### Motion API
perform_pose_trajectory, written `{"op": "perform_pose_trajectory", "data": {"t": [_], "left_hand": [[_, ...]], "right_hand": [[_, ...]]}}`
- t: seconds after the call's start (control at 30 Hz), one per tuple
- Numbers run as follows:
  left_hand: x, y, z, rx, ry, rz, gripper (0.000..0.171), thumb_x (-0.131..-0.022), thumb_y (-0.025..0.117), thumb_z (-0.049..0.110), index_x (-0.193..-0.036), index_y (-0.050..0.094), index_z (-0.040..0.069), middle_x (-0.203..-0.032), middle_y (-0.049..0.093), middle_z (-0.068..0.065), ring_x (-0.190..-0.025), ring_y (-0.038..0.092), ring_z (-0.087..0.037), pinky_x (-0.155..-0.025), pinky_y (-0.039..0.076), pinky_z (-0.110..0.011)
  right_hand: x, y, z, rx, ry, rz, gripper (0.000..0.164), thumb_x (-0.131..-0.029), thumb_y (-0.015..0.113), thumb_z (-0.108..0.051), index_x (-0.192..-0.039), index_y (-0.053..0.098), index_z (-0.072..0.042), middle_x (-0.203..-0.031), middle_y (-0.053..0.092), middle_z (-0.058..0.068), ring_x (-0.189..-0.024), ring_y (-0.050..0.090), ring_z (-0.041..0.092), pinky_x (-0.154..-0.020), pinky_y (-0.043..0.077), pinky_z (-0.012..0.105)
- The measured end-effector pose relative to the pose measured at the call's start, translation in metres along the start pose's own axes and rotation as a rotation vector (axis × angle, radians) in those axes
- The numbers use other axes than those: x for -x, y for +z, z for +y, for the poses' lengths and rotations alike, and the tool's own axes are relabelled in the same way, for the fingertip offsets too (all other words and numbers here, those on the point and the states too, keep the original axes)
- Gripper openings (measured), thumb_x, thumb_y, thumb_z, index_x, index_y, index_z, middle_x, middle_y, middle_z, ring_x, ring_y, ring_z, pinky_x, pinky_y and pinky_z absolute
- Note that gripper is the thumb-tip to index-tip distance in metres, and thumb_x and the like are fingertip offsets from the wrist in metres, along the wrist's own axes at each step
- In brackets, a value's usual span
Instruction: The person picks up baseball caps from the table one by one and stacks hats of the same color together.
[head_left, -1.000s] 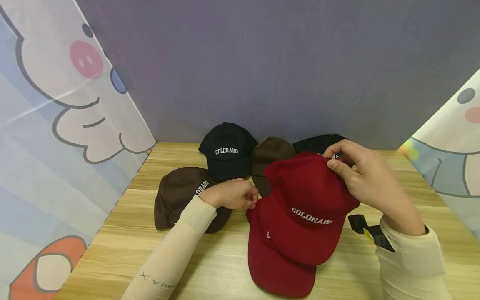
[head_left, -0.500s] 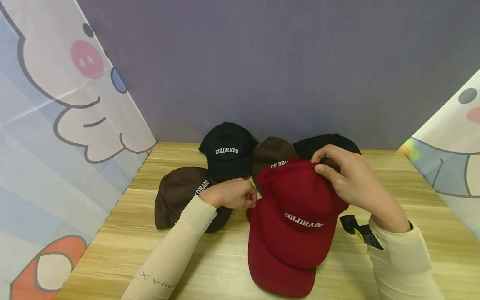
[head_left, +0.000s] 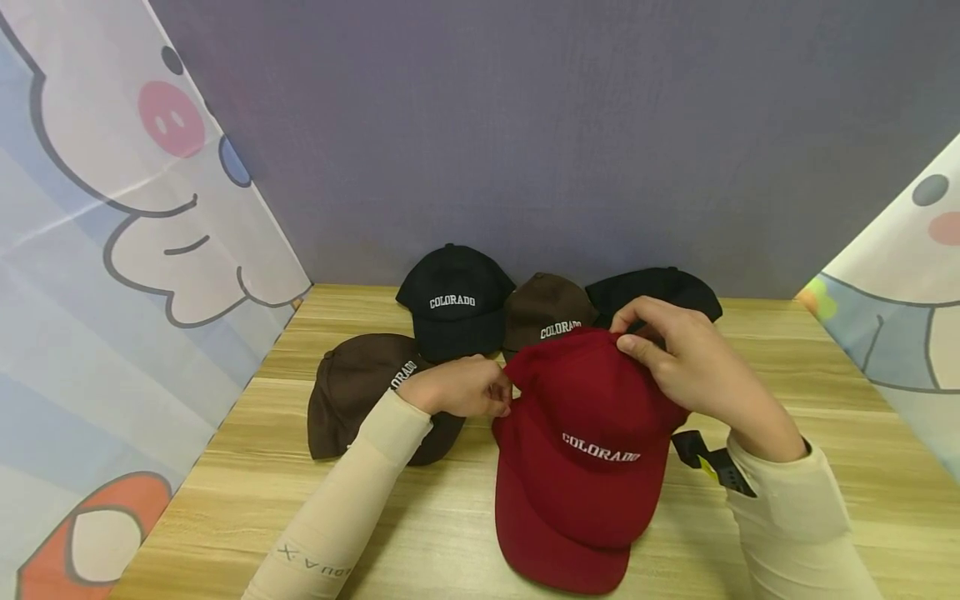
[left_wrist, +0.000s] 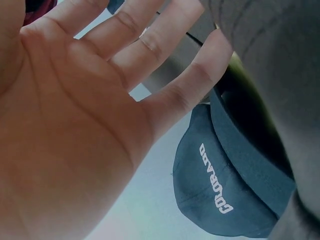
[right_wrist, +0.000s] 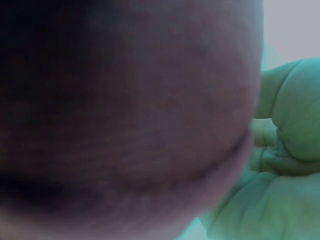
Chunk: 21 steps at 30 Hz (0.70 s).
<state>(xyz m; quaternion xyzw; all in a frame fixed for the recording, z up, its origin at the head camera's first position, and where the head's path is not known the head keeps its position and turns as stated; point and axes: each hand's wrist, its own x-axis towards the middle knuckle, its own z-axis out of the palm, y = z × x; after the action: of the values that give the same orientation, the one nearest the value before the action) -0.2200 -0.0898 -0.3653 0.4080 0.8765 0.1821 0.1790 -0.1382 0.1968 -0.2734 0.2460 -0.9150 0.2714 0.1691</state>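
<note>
Two red baseball caps overlap at the front of the table. The upper red cap (head_left: 600, 400), lettered COLORADO, is tilted over the lower red cap (head_left: 558, 554), whose brim shows below it. My right hand (head_left: 690, 371) pinches the upper cap at its crown between thumb and fingers. My left hand (head_left: 461, 387) pinches the lower cap's left edge by thumb and index finger. In the left wrist view, the left hand's other fingers (left_wrist: 165, 95) are extended. The right wrist view is mostly filled by dark, blurred fabric, with part of the right hand (right_wrist: 295, 125) at the edge.
A brown cap (head_left: 356, 387) lies under the left forearm. Behind stand a black cap (head_left: 453, 279), another brown cap (head_left: 547, 302) and a second black cap (head_left: 656, 287), near the grey back wall (head_left: 525, 142). Cartoon-printed sheets (head_left: 82, 317) border the wooden table (head_left: 247, 492).
My right hand has moved left and slightly down with the upper red cap, which now covers more of the lower one. The left hand has stayed put.
</note>
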Motion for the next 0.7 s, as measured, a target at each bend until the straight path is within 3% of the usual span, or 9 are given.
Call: {"op": "perform_pose_trajectory", "data": {"t": [0.3, 0.53, 0.7], "left_hand": [[0.003, -0.005, -0.005, 0.033, 0.003, 0.003, 0.009, -0.090, 0.071, 0.012, -0.086, 0.077, 0.016, -0.076, 0.071, 0.013, -0.066, 0.060, 0.001, -0.064, 0.050, -0.020], [0.006, -0.012, -0.007, 0.017, -0.001, 0.090, 0.015, -0.101, 0.058, 0.012, -0.090, 0.067, 0.011, -0.071, 0.053, 0.008, -0.061, 0.044, -0.003, -0.061, 0.040, -0.021], [0.008, -0.017, -0.006, 0.021, -0.013, 0.162, 0.019, -0.104, 0.050, 0.010, -0.107, 0.069, 0.013, -0.083, 0.062, 0.006, -0.068, 0.052, -0.005, -0.067, 0.047, -0.023]], "right_hand": [[-0.001, 0.002, -0.001, -0.007, 0.011, -0.022, 0.016, -0.094, 0.071, -0.003, -0.097, 0.067, -0.018, -0.088, 0.067, -0.006, -0.072, 0.052, 0.008, -0.067, 0.043, 0.024], [-0.001, 0.003, -0.003, -0.026, 0.040, -0.059, 0.015, -0.095, 0.070, -0.004, -0.099, 0.067, -0.019, -0.088, 0.067, -0.006, -0.075, 0.053, 0.010, -0.069, 0.043, 0.025], [-0.002, 0.004, -0.004, -0.017, 0.046, -0.071, 0.014, -0.096, 0.069, -0.006, -0.099, 0.067, -0.019, -0.088, 0.067, -0.006, -0.078, 0.052, 0.012, -0.071, 0.042, 0.027]]}}
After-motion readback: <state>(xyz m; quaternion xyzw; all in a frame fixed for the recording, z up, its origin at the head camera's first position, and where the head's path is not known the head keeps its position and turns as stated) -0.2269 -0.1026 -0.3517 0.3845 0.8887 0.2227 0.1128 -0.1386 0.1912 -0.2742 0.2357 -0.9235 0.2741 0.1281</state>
